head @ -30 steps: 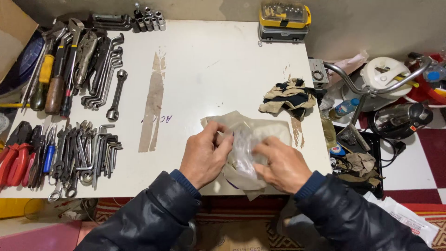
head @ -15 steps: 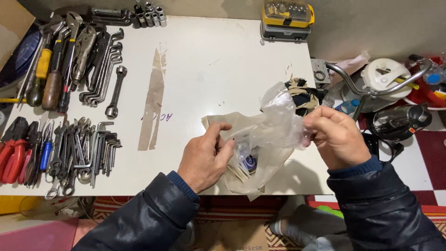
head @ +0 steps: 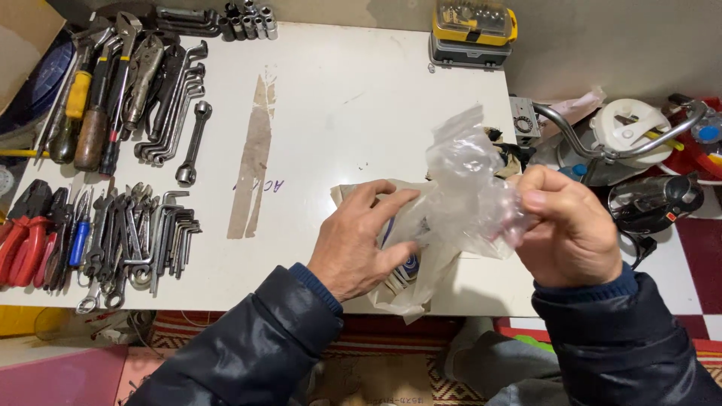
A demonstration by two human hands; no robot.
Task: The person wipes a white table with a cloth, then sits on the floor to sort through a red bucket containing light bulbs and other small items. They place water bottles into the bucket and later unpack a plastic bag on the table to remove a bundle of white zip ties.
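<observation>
Plastic bag: clear plastic bag [head: 466, 199] lifted over the near edge of the white surface [head: 338, 98], between both hands.
Right hand: right hand [head: 568, 233] pinched shut on the bag's crumpled upper end, raised just right of the bag.
Left hand: left hand [head: 361, 240] fingers spread flat, pressing the bag's lower part and the small printed packet [head: 406, 267] down.
Doing it well: likely best to pull gently while the flat hand keeps the packet pinned.
Hard to see: packet mostly covered; dark rag [head: 508, 154] behind the bag half hidden.
Elsewhere: wrenches [head: 135, 233] lie well left of the bag.
</observation>
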